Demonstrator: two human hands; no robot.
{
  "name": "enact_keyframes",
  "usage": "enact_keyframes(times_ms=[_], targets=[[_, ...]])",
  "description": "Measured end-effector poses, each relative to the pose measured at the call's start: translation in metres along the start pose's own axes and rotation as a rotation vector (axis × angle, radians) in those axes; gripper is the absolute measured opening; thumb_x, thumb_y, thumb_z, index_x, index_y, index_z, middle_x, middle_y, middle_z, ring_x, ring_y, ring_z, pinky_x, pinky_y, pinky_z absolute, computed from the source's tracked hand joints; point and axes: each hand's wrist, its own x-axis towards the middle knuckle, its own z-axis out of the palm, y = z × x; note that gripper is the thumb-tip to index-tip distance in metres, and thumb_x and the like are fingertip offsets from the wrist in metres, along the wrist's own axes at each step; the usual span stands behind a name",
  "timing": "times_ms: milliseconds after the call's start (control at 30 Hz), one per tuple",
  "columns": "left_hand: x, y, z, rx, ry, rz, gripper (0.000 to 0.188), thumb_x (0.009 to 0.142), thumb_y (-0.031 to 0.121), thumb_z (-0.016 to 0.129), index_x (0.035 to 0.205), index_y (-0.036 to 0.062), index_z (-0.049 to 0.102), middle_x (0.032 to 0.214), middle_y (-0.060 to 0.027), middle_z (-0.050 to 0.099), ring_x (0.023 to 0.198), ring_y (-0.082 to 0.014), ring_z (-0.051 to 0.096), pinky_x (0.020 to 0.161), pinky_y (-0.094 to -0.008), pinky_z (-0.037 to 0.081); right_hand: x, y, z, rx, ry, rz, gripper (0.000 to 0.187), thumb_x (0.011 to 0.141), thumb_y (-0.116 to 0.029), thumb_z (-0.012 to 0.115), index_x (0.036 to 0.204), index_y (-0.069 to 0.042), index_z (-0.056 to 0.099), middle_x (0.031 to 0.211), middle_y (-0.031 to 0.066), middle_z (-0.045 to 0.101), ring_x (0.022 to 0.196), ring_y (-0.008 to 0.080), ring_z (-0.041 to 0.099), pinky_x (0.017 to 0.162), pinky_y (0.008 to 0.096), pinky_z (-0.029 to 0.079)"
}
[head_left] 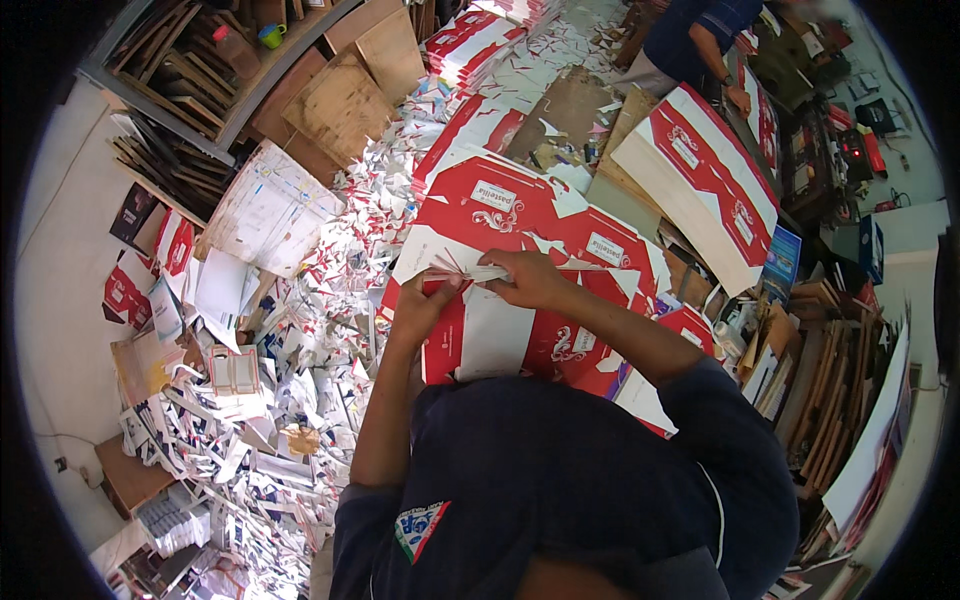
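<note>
"Between the two hands, what is there now?"

"A fanned bunch of thin paper strips, white with some red. Your right hand is narrow and pinches the white end. Your left hand is also closed, at the other end of the bunch; whether it grips a sheet edge too, I cannot tell."

"And the red-and-white printed carton sheets?"

"They lie under your hands, and run from near your body to beyond your fingers and to the right."

"How far is the work, in your opinion?"

"I judge it is in the middle. Many trimmings cover the floor to the left of your left hand, so much waste seems already removed. Beyond your right hand, a thick stack of printed sheets looks more neat, perhaps finished. Around your fingers the outlines are ragged, so some stripping appears to be left. I cannot count the sheets."

"Where is room for moving?"

"To the left of your left hand the sheets end, and over the floor your arm has the more open side. To the right, your forearm passes over sheets, and the stack stands near. Farther beyond it is a co-worker's hand, well apart from yours."
</note>
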Motion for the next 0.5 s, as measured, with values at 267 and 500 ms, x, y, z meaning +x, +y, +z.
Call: enact_keyframes(times_ms=[267, 500], targets=[[0.022, -0.039, 0.014, -0.117, 0.103, 0.113, 0.039, 0.094, 0.037, 0.073, 0.098, -0.0012, 0.071, 0.087, -0.0076, 0.073, 0.08, -0.0131, 0.066, 0.075, -0.0288, 0.051, -0.008, -0.016, 0.017, -0.078, 0.401, -0.349, 0.031, 0.078, -0.008, 0.074, 0.108, -0.008, 0.067, 0.112, 0.0112, 0.063, 0.108, 0.0305, 0.059, 0.091, 0.0422, 0.047], [0.027, -0.045, 0.019, -0.033, 0.214, 0.087, 0.041, 0.092, 0.043, 0.074, 0.088, 0.0026, 0.068, 0.078, -0.0086, 0.071, 0.071, -0.0162, 0.066, 0.069, -0.0324, 0.051, -0.012, -0.057, 0.007, -0.285, 0.351, -0.205, 0.034, 0.072, -0.031, 0.079, 0.092, -0.005, 0.069, 0.099, 0.0106, 0.061, 0.1, 0.0308, 0.056, 0.082, 0.046, 0.04]])
